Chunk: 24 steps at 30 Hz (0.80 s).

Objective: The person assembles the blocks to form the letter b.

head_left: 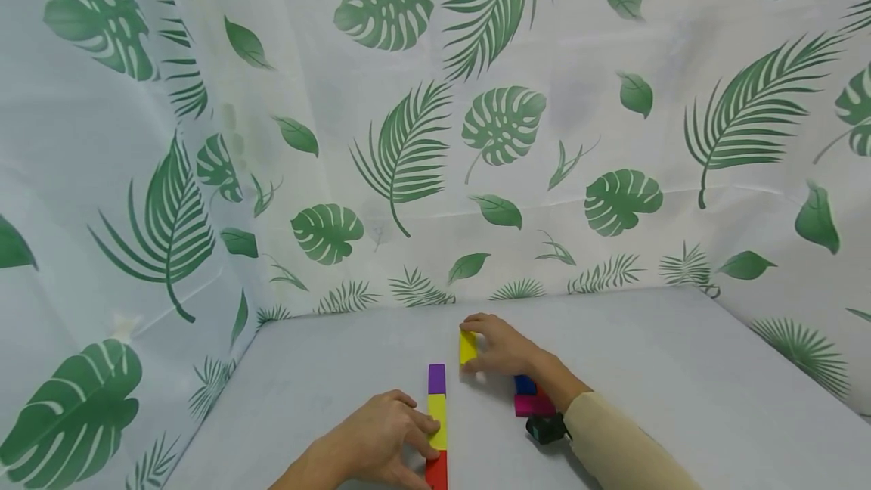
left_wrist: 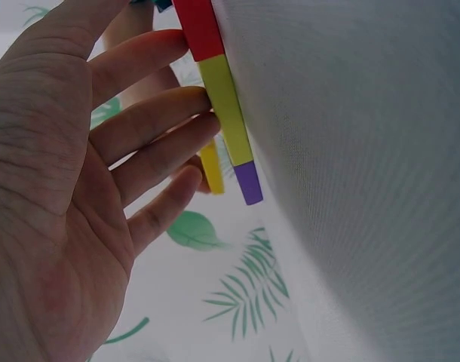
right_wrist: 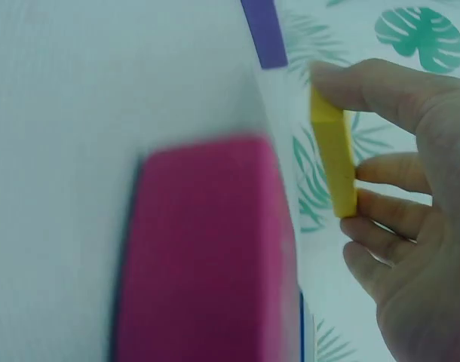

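Observation:
A row of blocks runs along the tabletop: a red block (head_left: pixel 437 471) nearest, a yellow-green block (head_left: pixel 438 407) in the middle and a purple block (head_left: pixel 437 379) at the far end. My left hand (head_left: pixel 384 433) rests along its left side, with loosely extended fingertips touching the red and yellow-green blocks. Beyond and right of the purple block, my right hand (head_left: pixel 502 346) pinches a yellow block (right_wrist: pixel 334 147) lengthwise, thumb at one end and fingers at the other. In the right wrist view this block is apart from the purple one.
Under my right forearm lie a magenta block (head_left: pixel 533 405), a blue block (head_left: pixel 525 385) and a red block, partly covered by the arm. A black wrist device (head_left: pixel 546 428) sits at the right cuff. Leaf-printed curtains (head_left: pixel 422 248) stand behind and beside the table (head_left: pixel 680 376).

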Available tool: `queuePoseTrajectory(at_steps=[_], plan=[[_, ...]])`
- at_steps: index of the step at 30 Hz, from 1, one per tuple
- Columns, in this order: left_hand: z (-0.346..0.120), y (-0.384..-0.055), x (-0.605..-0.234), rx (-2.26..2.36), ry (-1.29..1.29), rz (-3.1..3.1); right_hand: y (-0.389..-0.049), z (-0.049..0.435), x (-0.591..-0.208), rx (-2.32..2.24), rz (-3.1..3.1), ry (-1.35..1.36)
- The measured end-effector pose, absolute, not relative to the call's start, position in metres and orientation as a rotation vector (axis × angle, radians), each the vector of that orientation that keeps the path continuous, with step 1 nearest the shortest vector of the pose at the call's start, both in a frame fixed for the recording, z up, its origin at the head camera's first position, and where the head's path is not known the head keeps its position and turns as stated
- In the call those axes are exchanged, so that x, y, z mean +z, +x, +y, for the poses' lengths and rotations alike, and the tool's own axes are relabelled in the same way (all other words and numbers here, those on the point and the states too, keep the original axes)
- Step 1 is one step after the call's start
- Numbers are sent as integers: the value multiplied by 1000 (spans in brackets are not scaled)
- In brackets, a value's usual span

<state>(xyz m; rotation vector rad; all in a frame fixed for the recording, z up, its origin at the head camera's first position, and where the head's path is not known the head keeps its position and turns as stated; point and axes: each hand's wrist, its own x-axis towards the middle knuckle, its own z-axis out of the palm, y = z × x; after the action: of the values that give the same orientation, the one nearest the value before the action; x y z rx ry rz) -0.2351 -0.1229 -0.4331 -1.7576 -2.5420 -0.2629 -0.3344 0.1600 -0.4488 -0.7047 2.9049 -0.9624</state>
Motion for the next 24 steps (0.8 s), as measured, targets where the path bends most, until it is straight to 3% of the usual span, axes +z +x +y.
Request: queuePoseTrajectory(at_steps=[24], plan=[[-124, -236, -433, -275, -1766, -2545, -347, 100, -427, -1201, 2933, -651]])
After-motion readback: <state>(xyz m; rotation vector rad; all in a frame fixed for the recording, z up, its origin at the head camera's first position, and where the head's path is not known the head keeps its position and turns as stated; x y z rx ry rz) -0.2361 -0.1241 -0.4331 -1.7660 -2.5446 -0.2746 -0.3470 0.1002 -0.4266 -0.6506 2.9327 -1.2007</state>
